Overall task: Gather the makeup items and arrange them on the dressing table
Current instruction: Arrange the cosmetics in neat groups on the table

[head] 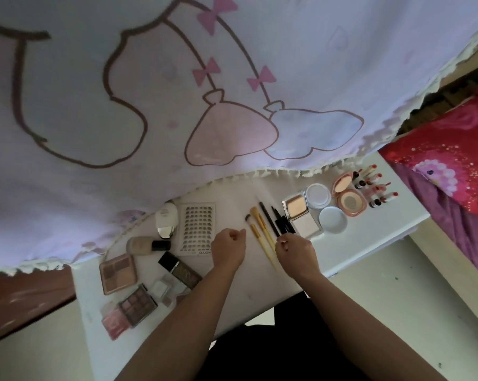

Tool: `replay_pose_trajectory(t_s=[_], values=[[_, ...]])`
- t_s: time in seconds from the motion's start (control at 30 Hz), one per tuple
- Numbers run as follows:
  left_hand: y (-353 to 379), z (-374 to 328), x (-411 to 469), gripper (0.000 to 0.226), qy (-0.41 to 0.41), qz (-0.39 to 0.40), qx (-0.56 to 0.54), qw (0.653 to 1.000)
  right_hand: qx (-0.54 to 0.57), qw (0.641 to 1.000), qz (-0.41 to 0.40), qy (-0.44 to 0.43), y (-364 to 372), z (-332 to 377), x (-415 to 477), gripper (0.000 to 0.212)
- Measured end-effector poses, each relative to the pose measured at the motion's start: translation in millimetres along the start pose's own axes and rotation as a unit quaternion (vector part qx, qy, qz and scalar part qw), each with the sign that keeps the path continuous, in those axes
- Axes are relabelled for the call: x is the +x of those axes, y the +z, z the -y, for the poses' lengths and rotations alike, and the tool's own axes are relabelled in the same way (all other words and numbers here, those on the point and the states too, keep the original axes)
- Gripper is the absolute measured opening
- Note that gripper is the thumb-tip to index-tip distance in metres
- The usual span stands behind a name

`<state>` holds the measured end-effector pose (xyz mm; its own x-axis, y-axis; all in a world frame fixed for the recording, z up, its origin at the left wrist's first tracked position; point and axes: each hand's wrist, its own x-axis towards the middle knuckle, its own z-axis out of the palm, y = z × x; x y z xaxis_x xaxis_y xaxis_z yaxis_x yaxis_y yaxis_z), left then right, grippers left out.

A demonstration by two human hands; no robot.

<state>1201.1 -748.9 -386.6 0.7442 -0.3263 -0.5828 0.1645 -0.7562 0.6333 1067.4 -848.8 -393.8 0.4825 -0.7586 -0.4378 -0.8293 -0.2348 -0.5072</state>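
On dressing table [255,283] — brushes [263,229] diagonal, bristles far-left, handles near-right.

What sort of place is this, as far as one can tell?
Probably a bedroom corner used for makeup. A small white table holds lipsticks, brushes and palettes; a cartoon-printed curtain hangs over it; red floral bedding lies at the right.

Three brushes [260,228], four lipsticks [381,186]
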Motion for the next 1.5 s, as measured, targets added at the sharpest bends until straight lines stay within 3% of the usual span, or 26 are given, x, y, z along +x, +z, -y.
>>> replay_pose_trajectory(t_s=[0.17, 0.33, 0.5, 0.67, 0.8, 1.03, 1.2, 1.3, 1.4, 1.5], values=[[-60.9, 31.6, -3.8, 0.024, 0.139, -0.109, 0.151, 0.973, 0.002, 1.000, 0.001, -0.005, 7.4, 31.4, -4.8, 0.029], [-110.9, 83.4, -14.7, 0.041, 0.204, -0.123, 0.285, 0.928, 0.027, 0.998, 0.044, -0.041, 31.8, 63.6, -20.3, 0.029], [-140.6, 120.7, -27.3, 0.063, 0.183, -0.042, 0.390, 0.901, 0.004, 0.992, 0.093, -0.088, 65.7, 90.5, -40.4, 0.035], [-161.2, 163.4, -32.8, 0.059, 0.149, 0.041, 0.464, 0.872, -0.029, 0.983, 0.154, -0.100, 101.0, 106.4, -61.2, 0.042], [-169.4, 181.2, -34.6, 0.054, 0.120, 0.032, 0.412, 0.903, -0.062, 0.977, 0.180, -0.097, 119.7, 116.6, -75.3, 0.048], [-175.5, 183.4, -27.7, 0.053, 0.094, 0.055, 0.321, 0.941, -0.113, 0.966, 0.179, -0.145, 122.3, 127.6, -74.0, 0.035], [-173.5, 163.9, -17.4, 0.042, 0.091, -0.063, 0.227, 0.968, -0.079, 0.958, 0.181, -0.208, 103.2, 114.8, -65.2, 0.033], [-169.9, 145.0, -12.1, 0.037, 0.184, -0.091, 0.281, 0.937, 0.010, 0.977, 0.135, -0.167, 89.4, 108.8, -59.4, 0.029], [-151.6, 120.1, -0.8, 0.064, 0.263, -0.005, 0.385, 0.885, 0.090, 0.988, 0.102, -0.071, 77.8, 108.9, -46.5, 0.026], [-130.0, 93.3, 8.4, 0.089, 0.273, 0.061, 0.444, 0.851, 0.135, 0.984, 0.116, 0.007, 66.5, 104.9, -35.8, 0.025]])
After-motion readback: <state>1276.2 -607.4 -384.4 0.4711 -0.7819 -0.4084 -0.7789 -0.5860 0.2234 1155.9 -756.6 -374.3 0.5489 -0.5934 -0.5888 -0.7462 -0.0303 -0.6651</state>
